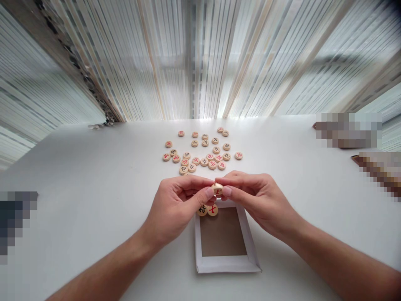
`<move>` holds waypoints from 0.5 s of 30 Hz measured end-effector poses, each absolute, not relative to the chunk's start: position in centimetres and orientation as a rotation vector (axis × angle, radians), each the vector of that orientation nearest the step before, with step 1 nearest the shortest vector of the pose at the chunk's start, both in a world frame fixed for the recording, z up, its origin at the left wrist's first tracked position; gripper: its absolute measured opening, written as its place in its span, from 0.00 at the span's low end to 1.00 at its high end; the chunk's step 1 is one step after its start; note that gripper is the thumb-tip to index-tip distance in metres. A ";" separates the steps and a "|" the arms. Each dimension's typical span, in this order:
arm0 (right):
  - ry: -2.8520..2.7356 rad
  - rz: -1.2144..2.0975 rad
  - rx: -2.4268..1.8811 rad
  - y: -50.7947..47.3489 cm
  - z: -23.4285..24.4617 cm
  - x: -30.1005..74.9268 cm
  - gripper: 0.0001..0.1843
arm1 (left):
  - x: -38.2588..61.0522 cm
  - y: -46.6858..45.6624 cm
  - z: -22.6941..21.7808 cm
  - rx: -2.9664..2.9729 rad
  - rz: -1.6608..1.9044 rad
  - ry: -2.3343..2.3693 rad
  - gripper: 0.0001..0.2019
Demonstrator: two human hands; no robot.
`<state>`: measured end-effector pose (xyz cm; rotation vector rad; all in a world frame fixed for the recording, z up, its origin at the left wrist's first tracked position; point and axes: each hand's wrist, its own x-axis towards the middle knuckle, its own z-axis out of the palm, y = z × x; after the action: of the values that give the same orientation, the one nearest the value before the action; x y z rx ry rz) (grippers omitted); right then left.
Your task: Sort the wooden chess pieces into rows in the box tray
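Between the fingertips of both hands is a round wooden Chinese chess piece (217,190) with a red character on its face. My left hand (178,200) pinches it from the left, and my right hand (255,196) from the right. Just below lies a shallow white cardboard box (227,264) with a brown bottom. Two pieces rest side by side at its far left corner: one with a black character (202,210) and one with a red character (213,210). My left thumb and fingers partly cover that corner.
Several loose Chinese chess pieces (196,161), marked in red or black, lie scattered on the white table (109,175) beyond my hands. A string curtain (194,58) hangs behind the table. Blurred-out items stand at the right (347,130) and left (15,221) edges.
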<state>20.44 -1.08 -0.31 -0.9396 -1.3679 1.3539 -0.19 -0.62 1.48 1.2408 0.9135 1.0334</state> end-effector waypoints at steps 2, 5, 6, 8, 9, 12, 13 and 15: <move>-1.334 1.398 -0.930 -1.1 -0.3 20.4 0.11 | -0.2 -0.5 1.5 1.204 1.019 0.901 0.09; -1.256 1.491 -0.903 -1.1 -0.4 20.3 0.12 | -0.3 -0.5 1.5 1.146 0.999 0.868 0.09; -1.233 1.516 -0.897 -1.1 -0.4 20.3 0.12 | -0.3 -0.5 1.4 1.128 0.992 0.863 0.10; -1.190 1.554 -0.892 -1.1 -0.5 20.3 0.13 | -0.4 -0.5 1.3 1.094 0.971 0.861 0.12; -1.173 1.568 -0.893 -1.0 -0.5 20.3 0.14 | -0.4 -0.5 1.3 1.079 0.958 0.863 0.13; -1.155 1.577 -0.900 -1.0 -0.5 20.3 0.15 | -0.5 -0.5 1.2 1.038 0.930 0.864 0.16; -1.156 1.578 -0.900 -1.0 -0.5 20.4 0.15 | -0.5 -0.5 1.2 1.022 0.930 0.864 0.17; -1.155 1.594 -0.894 -1.1 -0.4 20.4 0.15 | -0.5 -0.5 1.1 0.988 0.939 0.858 0.16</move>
<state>20.36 -1.05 -0.42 -0.8939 -1.1551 1.5939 -0.49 -0.46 1.15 0.9883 0.8579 0.9386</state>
